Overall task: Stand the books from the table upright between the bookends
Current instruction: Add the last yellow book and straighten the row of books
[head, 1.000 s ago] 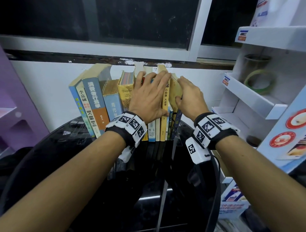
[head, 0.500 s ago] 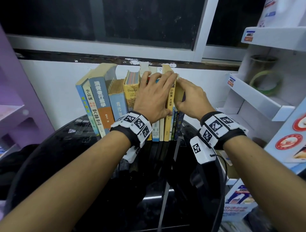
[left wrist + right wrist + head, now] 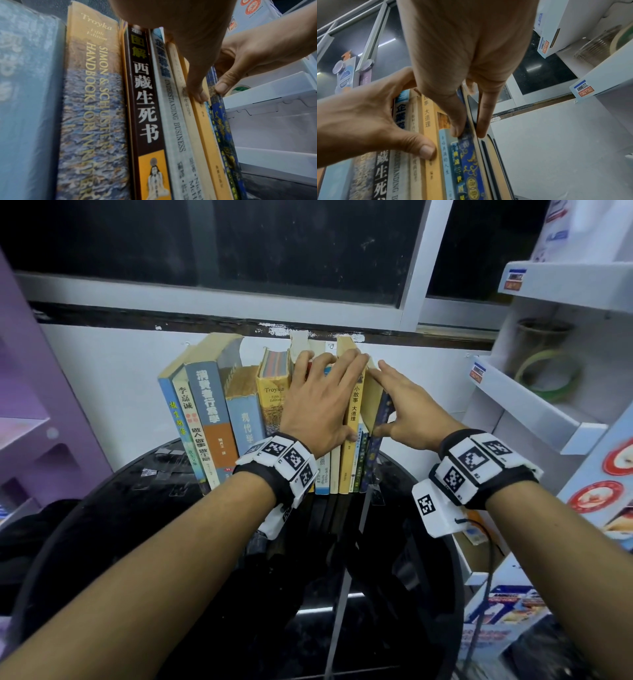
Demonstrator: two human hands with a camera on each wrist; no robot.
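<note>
Yellowed, worn books (image 3: 239, 412) stand spine-out in a row on the black desk (image 3: 137, 525), against the white wall; those left of the orange book (image 3: 352, 422) lean. Left hand (image 3: 318, 405) lies flat across the spines, thumb pressing the orange one. Right hand (image 3: 407, 412) pinches the blue book (image 3: 471, 162) at the row's right end.

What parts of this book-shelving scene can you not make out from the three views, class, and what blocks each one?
- Left bookend: not visible in any view; the leaning books would cover it in the head view.
- Upper spines of the middle books: covered by the left hand in the head view.
- Grey-blue spine title: blurred in the left wrist view.
- Right hand fingers: mostly behind the palm in the right wrist view.
</note>
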